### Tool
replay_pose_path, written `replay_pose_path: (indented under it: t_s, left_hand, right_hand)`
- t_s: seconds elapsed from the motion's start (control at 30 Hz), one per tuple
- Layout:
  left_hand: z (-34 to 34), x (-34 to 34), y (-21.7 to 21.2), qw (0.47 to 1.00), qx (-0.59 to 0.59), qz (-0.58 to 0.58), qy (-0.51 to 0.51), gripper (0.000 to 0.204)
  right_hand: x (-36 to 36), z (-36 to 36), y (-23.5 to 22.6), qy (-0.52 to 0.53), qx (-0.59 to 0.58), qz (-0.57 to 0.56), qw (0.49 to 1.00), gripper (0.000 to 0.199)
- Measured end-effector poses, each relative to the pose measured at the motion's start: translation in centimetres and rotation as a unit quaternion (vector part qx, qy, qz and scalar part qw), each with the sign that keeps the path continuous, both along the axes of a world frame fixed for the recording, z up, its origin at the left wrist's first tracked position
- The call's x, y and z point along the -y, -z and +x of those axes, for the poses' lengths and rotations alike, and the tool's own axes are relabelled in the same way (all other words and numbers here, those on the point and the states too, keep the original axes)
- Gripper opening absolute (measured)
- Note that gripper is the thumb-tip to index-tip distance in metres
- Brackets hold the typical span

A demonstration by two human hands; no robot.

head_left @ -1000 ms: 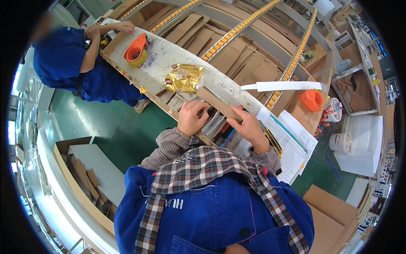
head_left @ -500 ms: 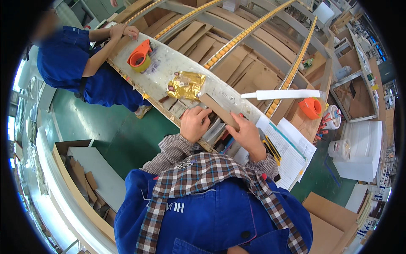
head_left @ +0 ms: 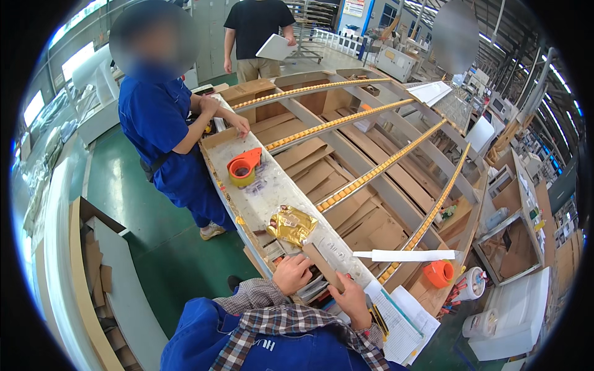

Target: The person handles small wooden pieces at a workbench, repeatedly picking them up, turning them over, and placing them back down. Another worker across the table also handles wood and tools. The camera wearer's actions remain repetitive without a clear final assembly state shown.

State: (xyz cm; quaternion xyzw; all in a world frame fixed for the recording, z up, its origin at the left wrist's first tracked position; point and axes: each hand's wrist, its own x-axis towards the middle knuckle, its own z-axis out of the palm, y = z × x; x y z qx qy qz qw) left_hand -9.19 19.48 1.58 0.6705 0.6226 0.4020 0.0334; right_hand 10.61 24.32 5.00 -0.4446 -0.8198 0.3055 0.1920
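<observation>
My left hand (head_left: 293,274) and my right hand (head_left: 351,299) are low in the middle of the view, at the near end of a long white worktable (head_left: 272,191). Both grip a narrow brown cardboard strip (head_left: 321,266) that lies slanted between them, over a stack of flat pieces at the table's edge. A crumpled gold foil bag (head_left: 291,224) lies on the table just beyond my hands. Farther along the table stands an orange tape dispenser (head_left: 243,168).
A co-worker in blue (head_left: 167,136) leans on the table's far left end. Another person in a black shirt (head_left: 257,34) stands behind, holding a white board. Roller rails (head_left: 371,173) over cardboard sheets run to the right. Papers (head_left: 402,321) and a second orange dispenser (head_left: 439,273) lie at my right.
The view has tilted up, so my hands now sit lower in the picture and more of the hall shows. Both hands stay on the cardboard strip. The co-worker keeps leaning on the far end.
</observation>
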Motion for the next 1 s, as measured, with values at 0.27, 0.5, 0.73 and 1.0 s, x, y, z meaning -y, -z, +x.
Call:
replay_pose_path:
  t_s: [0.27, 0.5, 0.73, 1.0]
  left_hand:
    - [0.0, -0.1, 0.3, 1.000, 0.006, -0.013, -0.015, 0.018]
    - [-0.2, -0.3, -1.6, 0.996, 0.073, 0.043, -0.029, 0.024]
    - [-1.9, -1.9, -0.6, 0.997, 0.063, -0.014, 0.033, 0.041]
    - [-4.0, -4.3, -0.1, 0.978, -0.128, -0.048, 0.156, 0.046]
  right_hand:
    - [0.3, -0.2, -0.8, 0.006, 0.010, 0.012, 1.000, 0.048]
    - [0.4, -0.1, -1.0, 0.001, 0.018, -0.016, 1.000, 0.051]
    - [0.2, -0.1, -0.4, -0.005, -0.010, -0.009, 1.000, 0.049]
    - [0.3, -0.1, -0.4, -0.002, -0.001, -0.008, 1.000, 0.048]
